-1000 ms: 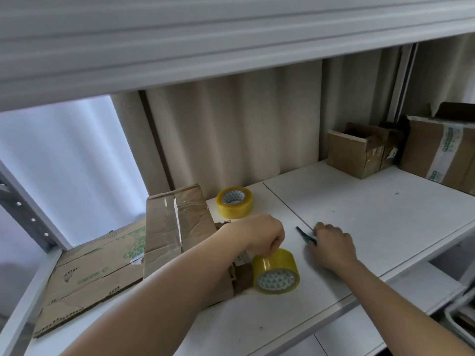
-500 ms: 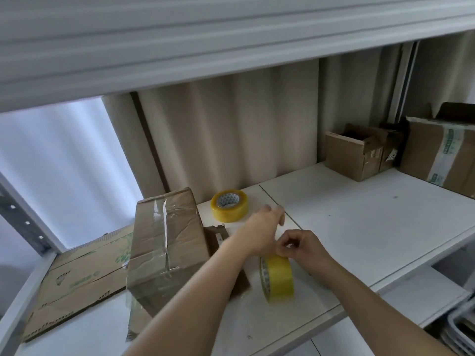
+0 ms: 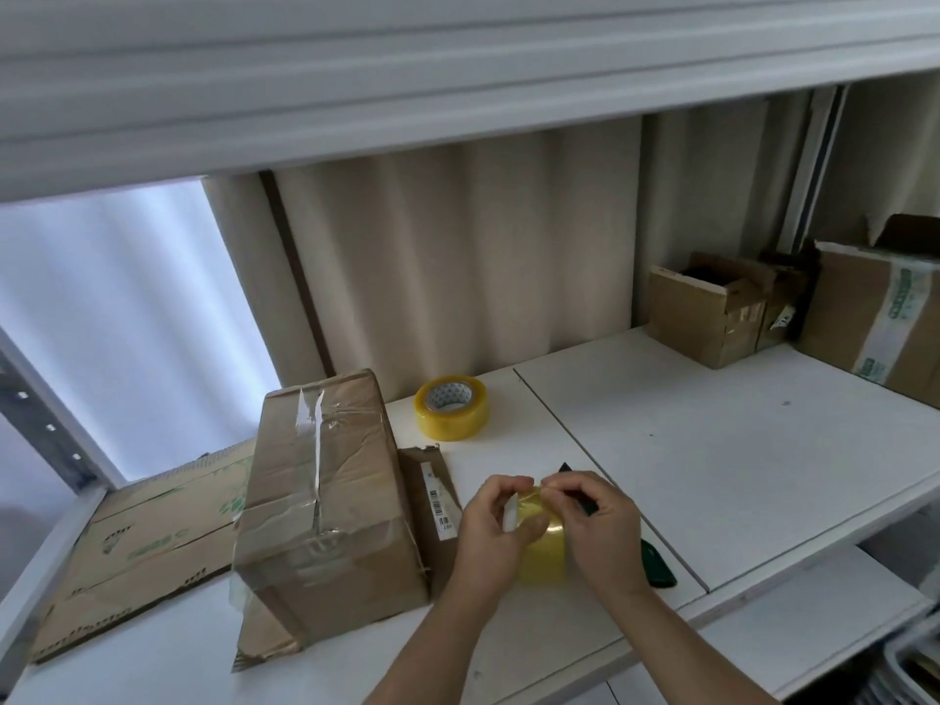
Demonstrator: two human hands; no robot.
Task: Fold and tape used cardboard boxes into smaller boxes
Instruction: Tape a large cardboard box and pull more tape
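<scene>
While both hands, left hand (image 3: 491,531) and right hand (image 3: 592,526), pinch the tape roll (image 3: 541,547) near the shelf's (image 3: 712,450) front edge, I judge the taped box (image 3: 325,496) mostly sealed; flat cardboard (image 3: 147,547) awaits

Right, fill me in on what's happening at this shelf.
A person is working a yellow roll of packing tape with both hands: the left hand grips the roll while the right hand picks at its top, apparently hunting the tape's end. A taped brown cardboard box sits beside them on the white shelf. A second yellow tape roll lies behind.
</scene>
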